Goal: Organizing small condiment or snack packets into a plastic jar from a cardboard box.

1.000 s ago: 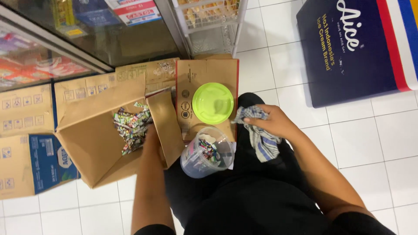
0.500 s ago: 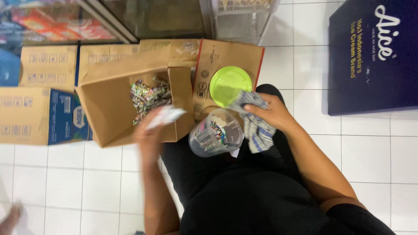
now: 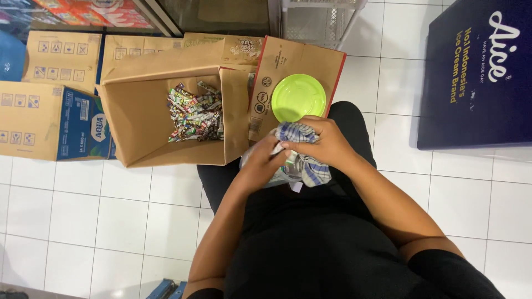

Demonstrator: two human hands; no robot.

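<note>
Seen from above, seated or crouched over a white tiled floor [image 3: 83, 216], dark clothing filling the frame toward 6 o'clock. Both hands brought together at the centre, over the lap. Right hand [image 3: 324, 144] curled down over a blue-and-white checked cloth [image 3: 305, 158], fingers bent and gripping its bunched top. Left hand [image 3: 260, 163] closed around the side of a clear plastic jar [image 3: 255, 160], mostly hidden beneath the cloth and the fingers; only a slice of its wall showing at the 9 o'clock edge of the hand. Cloth draped over the jar, hanging down toward 5 o'clock, touching both hands. Just beyond the knuckles, toward 12 o'clock, a round lime-green lid [image 3: 298, 97] lying flat on the folded-out flap of an open cardboard box [image 3: 166, 119], apart from the jar. Inside that box, at 10 o'clock from the hands, a heap of small wrapped sweets [image 3: 195, 112] in mixed colours piled against the wall nearest the flap. Farther out at 9 o'clock, a closed carton printed blue and brown [image 3: 50, 127], touching the open box; more cartons behind it toward 11 o'clock. At 2 o'clock, well apart from the hands, a dark blue freezer cabinet [image 3: 476, 77] standing on the tiles. At 12 o'clock, a white wire rack [image 3: 318, 22] along the frame's upper edge.
</note>
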